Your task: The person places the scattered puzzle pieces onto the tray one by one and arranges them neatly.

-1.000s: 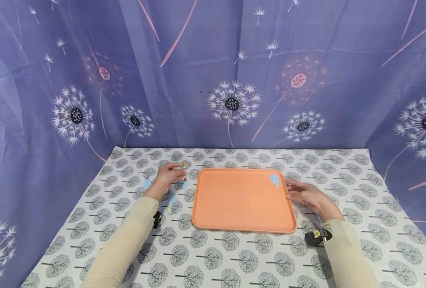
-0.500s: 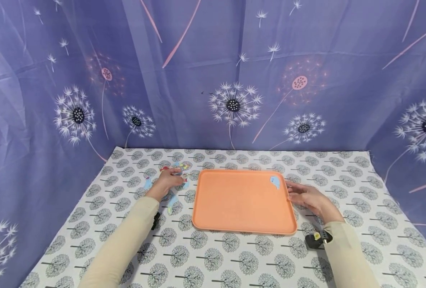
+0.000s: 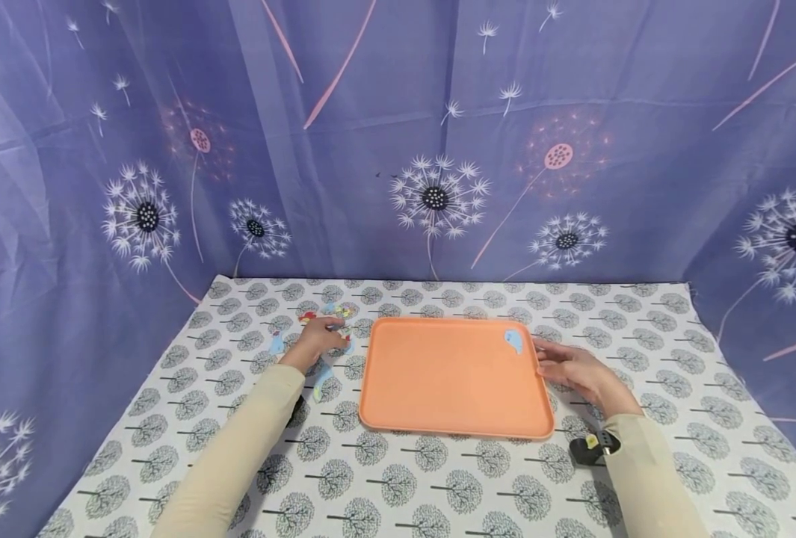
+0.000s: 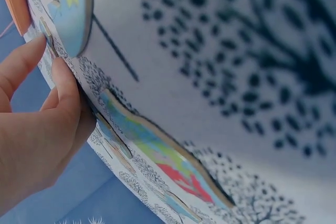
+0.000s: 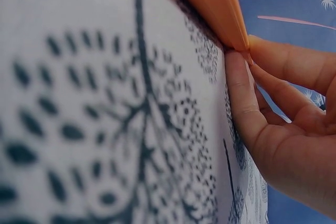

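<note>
One small, flat, blue-and-red piece [image 3: 350, 346], long axis hidden, at the fingers [image 4: 66, 85] of the left hand [image 3: 313, 341], cannot tell if gripped; just right, rectangular orange tray [image 3: 451, 373], pinched at the rim by the right hand [image 3: 578, 372].

Smooth plastic is suggested by the tray [image 3: 451, 381], matt fabric by the tablecloth [image 3: 431, 478]. The flat piece [image 4: 157, 149] is edged in wood-like material.
</note>
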A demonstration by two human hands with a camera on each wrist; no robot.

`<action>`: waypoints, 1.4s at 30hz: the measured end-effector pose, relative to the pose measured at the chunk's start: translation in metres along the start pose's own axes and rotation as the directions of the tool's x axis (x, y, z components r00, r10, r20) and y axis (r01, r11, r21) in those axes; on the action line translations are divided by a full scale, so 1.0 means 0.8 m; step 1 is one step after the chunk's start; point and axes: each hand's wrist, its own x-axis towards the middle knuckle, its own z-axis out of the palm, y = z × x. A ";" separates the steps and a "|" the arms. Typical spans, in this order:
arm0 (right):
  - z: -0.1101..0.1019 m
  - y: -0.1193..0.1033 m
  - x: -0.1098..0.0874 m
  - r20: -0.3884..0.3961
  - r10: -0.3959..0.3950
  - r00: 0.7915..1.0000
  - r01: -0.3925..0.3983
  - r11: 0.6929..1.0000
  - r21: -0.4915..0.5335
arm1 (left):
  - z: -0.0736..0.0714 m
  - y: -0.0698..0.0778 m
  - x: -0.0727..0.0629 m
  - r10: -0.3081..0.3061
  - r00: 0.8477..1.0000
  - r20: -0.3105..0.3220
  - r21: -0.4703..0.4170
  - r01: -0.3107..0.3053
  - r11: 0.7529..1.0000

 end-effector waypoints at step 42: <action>-0.002 -0.002 0.000 0.017 0.006 1.000 -0.006 1.000 0.013 | 0.026 0.041 0.001 0.030 0.998 0.057 -0.333 -0.009 0.943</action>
